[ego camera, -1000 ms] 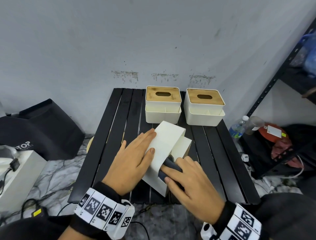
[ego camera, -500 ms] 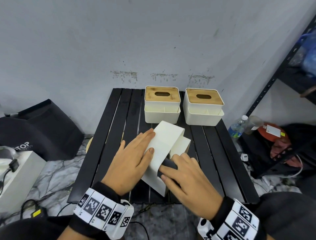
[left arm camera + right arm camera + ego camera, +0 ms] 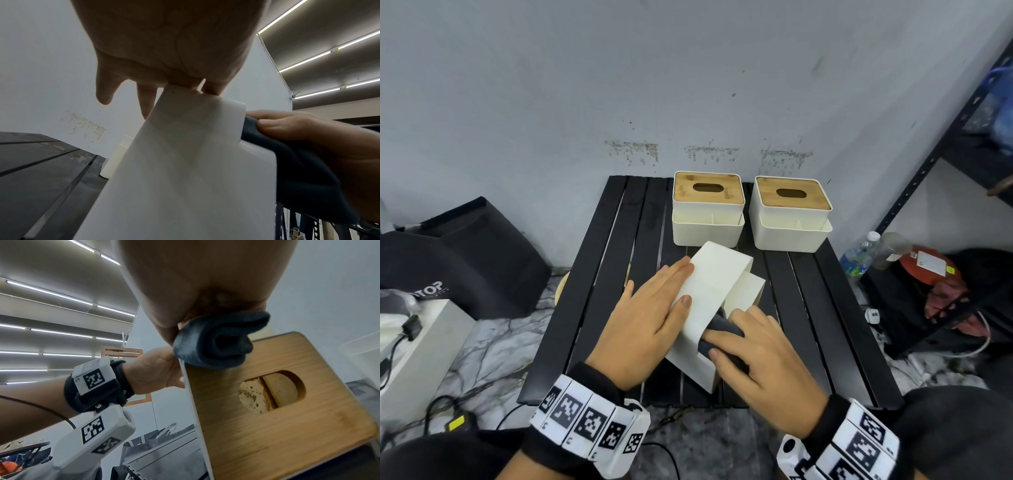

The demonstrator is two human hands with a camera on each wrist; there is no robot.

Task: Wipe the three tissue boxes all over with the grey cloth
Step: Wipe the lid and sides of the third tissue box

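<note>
Your left hand (image 3: 643,322) lies flat, fingers spread, on the near box (image 3: 709,291); your right hand (image 3: 763,353) presses the folded cloth (image 3: 719,330) against the box's right side.

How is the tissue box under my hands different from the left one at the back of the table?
The near tissue box is tipped on its side, its wooden lid facing right; the back left tissue box stands upright, lid up. The left hand rests flat on the near box while the right hand presses the grey cloth against it; nothing touches the back left one. Both are cream with a slotted wooden lid.
</note>
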